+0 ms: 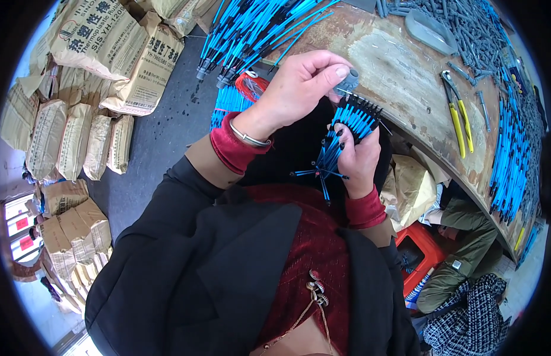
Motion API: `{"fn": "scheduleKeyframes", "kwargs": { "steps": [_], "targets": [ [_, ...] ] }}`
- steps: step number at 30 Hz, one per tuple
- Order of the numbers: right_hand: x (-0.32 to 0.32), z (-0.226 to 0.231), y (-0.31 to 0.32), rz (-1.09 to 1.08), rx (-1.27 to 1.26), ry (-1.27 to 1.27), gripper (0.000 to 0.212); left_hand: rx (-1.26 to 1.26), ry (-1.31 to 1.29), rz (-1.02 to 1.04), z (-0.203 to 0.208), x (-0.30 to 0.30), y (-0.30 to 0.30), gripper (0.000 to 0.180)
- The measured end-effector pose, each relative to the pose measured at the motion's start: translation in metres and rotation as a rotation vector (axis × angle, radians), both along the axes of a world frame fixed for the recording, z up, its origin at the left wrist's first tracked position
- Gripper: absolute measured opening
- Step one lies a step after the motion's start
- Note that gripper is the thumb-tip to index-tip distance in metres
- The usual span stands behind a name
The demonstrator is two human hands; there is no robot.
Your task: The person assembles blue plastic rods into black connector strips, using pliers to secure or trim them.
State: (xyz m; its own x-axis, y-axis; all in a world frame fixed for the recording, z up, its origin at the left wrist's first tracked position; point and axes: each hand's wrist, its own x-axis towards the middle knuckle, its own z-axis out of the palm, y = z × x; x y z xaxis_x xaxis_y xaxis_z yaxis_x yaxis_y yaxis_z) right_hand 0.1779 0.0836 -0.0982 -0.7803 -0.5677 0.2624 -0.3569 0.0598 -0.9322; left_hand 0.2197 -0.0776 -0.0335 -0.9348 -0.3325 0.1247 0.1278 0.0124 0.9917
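My right hand (359, 155) is closed around a fanned bundle of thin blue rods (353, 118) with black joints, resembling umbrella ribs. Their black ends line up in a row at the top, while other ends stick out below my fingers. Above and to the left, my left hand (302, 86) pinches thumb to fingers beside that row. A thin bright wire (345, 91) runs from its fingertips to the black ends. Just behind the thumb is a grey rounded piece (351, 78); whether the fingers touch it is unclear.
The worn wooden table (394, 68) carries yellow-handled pliers (459, 121), a clear tray (431, 32), grey parts (474, 38) and blue rods (513, 160). More blue rods (245, 35) overhang its left end. Paper sacks (79, 136) stand left. Another person's green-clad leg (453, 267) and a red crate (426, 252) are lower right.
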Motion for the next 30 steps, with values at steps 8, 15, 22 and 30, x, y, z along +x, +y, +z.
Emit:
{"fn": "scheduleKeyframes", "kwargs": {
  "steps": [8, 15, 22, 30],
  "targets": [
    [0.002, 0.006, 0.000, 0.023, 0.000, -0.063, 0.016, 0.449, 0.000, -0.102, -0.006, -0.002, -0.003, 0.022],
    [-0.004, -0.003, 0.001, 0.000, 0.001, 0.000, 0.016, 0.158, -0.015, -0.076, -0.001, -0.004, -0.004, 0.026],
    [-0.008, -0.009, 0.001, 0.033, -0.044, -0.048, 0.016, 0.500, -0.044, -0.049, -0.009, -0.004, -0.001, 0.025],
    [-0.007, -0.013, 0.002, 0.027, -0.080, -0.067, 0.018, 0.393, -0.056, -0.052, -0.009, -0.004, -0.004, 0.025]
  ]
}}
